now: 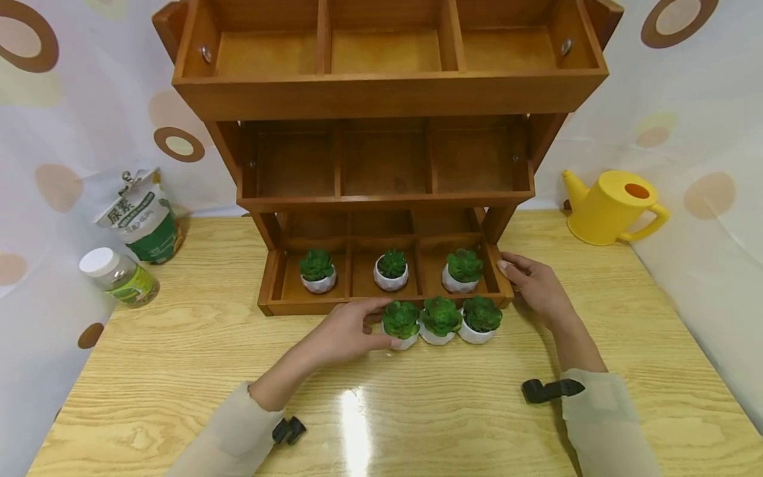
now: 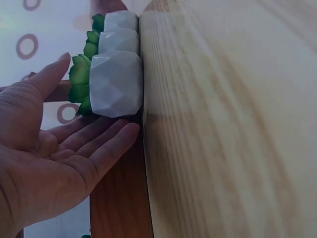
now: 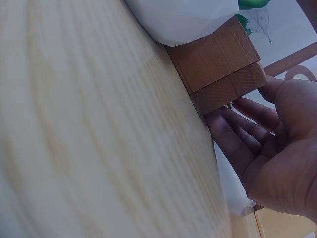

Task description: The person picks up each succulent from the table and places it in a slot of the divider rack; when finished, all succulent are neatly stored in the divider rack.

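Observation:
Three potted succulents stand in a row on the table, right before the bottom tier of a wooden shelf [image 1: 322, 307]: a left one [image 1: 401, 320], a middle one [image 1: 441, 318] and a right one [image 1: 480, 317], all in white faceted pots. My left hand [image 1: 352, 332] reaches round the left plant, thumb on the near side, fingers on the shelf side; in the left wrist view its fingers look extended beside the pot [image 2: 117, 84]. At the bottom tier's right end rests my right hand [image 1: 536, 288], its thumb at the top edge and its relaxed fingers against the outer side [image 3: 233, 89].
Three more succulents sit in the bottom compartments: left [image 1: 318, 270], middle [image 1: 391, 269] and right [image 1: 462, 270]. A yellow watering can [image 1: 608, 207] is at the back right. To the left are a green-and-white pouch [image 1: 146, 222] and a white-capped jar [image 1: 122, 277].

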The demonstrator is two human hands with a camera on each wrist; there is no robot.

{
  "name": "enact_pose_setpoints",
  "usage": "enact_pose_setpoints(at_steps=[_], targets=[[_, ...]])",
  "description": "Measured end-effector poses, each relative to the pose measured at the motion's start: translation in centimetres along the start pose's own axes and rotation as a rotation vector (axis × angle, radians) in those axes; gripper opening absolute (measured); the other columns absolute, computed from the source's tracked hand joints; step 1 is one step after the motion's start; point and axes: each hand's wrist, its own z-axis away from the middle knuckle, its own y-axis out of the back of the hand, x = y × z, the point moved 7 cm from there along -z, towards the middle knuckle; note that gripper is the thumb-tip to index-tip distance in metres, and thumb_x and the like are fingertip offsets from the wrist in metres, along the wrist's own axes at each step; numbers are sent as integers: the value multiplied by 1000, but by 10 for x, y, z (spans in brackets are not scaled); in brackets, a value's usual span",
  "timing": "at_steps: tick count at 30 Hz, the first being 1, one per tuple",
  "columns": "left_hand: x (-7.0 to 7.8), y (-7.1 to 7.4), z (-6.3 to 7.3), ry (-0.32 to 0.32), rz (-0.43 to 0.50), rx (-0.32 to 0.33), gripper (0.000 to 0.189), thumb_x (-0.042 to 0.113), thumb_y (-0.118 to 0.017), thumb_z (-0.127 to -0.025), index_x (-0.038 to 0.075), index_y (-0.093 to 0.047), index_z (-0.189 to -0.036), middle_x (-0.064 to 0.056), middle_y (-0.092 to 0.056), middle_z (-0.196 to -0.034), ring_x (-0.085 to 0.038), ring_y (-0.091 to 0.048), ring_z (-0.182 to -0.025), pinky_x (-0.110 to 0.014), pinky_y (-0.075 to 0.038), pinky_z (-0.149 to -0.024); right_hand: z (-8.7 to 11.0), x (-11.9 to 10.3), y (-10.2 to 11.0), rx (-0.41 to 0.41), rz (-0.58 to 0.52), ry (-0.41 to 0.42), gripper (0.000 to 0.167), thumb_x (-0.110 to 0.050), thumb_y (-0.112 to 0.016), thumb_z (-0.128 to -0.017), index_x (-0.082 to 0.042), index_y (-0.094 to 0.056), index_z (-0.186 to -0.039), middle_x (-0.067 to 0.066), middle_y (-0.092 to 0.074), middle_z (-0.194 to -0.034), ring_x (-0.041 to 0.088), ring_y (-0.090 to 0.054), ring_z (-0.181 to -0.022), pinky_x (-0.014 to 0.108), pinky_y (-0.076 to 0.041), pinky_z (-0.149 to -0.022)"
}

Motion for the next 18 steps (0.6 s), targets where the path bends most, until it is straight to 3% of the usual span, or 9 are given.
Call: enact_pose_setpoints(at_steps=[9,18], targets=[[3,1,-5,-26,-32,-9,77,46,-82,-84,13,-54,-147,-7,-61,-143,-22,-63,-125,-43,-51,-105,1,-1,0,1,-14,6,68,-53,-46,-104,-12,-38,-158,22,-56,-146,6,-68,-104,14,-54,-81],[-2,-1,-9,-22,-9,-61,79,46,-82,-83,13,-53,-148,-4,-59,-147,-22,-58,-133,-42,-48,-109,1,-2,0,-1,-16,14,69,-53,-46,-105,-11,-37,-158,23,-55,-146,0,-67,-100,14,-54,-82]])
